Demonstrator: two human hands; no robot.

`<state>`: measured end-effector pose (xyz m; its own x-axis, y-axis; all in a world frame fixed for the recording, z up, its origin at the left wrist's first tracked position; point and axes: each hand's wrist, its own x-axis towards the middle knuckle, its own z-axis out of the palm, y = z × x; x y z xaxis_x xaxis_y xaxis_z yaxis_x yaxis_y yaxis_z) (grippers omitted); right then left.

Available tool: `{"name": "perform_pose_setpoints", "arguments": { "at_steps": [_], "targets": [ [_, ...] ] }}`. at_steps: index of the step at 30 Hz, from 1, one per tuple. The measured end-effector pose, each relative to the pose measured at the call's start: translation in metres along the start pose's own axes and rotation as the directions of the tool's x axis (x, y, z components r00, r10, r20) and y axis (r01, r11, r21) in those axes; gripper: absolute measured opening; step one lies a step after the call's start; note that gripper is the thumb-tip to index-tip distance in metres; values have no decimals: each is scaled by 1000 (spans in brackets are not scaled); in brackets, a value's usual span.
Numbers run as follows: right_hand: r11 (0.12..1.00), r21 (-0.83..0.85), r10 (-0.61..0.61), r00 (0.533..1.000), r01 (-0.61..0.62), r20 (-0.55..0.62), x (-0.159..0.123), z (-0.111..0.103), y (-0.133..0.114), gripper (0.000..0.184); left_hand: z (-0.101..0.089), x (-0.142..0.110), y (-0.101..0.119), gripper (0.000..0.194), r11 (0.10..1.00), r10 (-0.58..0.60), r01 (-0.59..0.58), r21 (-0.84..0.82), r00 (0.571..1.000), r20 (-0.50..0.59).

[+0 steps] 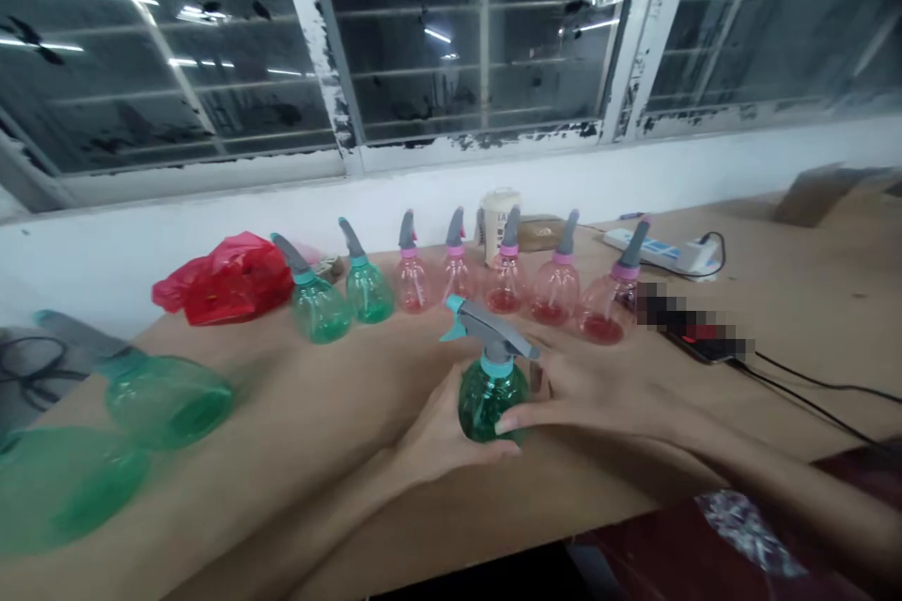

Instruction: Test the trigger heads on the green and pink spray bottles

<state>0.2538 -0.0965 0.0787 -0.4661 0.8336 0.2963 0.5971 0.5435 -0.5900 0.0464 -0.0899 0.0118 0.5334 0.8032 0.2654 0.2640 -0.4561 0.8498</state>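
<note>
A green spray bottle (491,399) with a grey trigger head and turquoise collar stands between my hands near the table's front edge. My left hand (441,437) is wrapped round its left side and base. From the right, my right hand (564,404) grips the same bottle, with the thumb across its front. The nozzle points to the left and the head slopes down to the right. Behind it stands a row of pink spray bottles (505,286), several in all. Two green spray bottles (320,310) are at the row's left end, and two more green ones (169,399) stand nearer at the left.
A red plastic bag (229,282) lies at the back left. By the wall are a paper cup (493,254) and a white power strip (662,252). A partly blurred phone (705,347) with cables lies at the right. A cardboard box (814,192) is farther right.
</note>
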Motion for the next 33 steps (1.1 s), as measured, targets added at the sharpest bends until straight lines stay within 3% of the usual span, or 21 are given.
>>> {"name": "perform_pose_setpoints", "arguments": {
  "at_steps": [2,4,10,17,21,25,33],
  "targets": [
    [1000,31,-2,998,0,59,5,-10,-1,61,1,2,-1,84,1000,-18,18,24,1000,-4],
    [995,98,15,999,-19,38,15,-9,-5,66,-2,2,-2,88,997,-20,20,72,1000,-5],
    [873,486,-28,1000,26,-2,55,30,-17,45,-18,4,1,93,987,16,-19,159,1000,19],
    [834,539,-135,991,119,-10,96,49,-16,31,-37,9,-13,106,984,44,-30,176,996,-79],
    [753,652,-105,994,87,-11,99,51,-12,26,-40,10,-17,104,985,58,-43,167,994,-89],
    [695,705,-141,988,139,-57,94,55,-6,24,-38,9,-15,102,989,39,-29,142,997,-69],
    [730,667,-127,988,151,-84,88,54,-14,21,-30,7,-15,112,998,19,-14,66,997,-76]
  ]
}}
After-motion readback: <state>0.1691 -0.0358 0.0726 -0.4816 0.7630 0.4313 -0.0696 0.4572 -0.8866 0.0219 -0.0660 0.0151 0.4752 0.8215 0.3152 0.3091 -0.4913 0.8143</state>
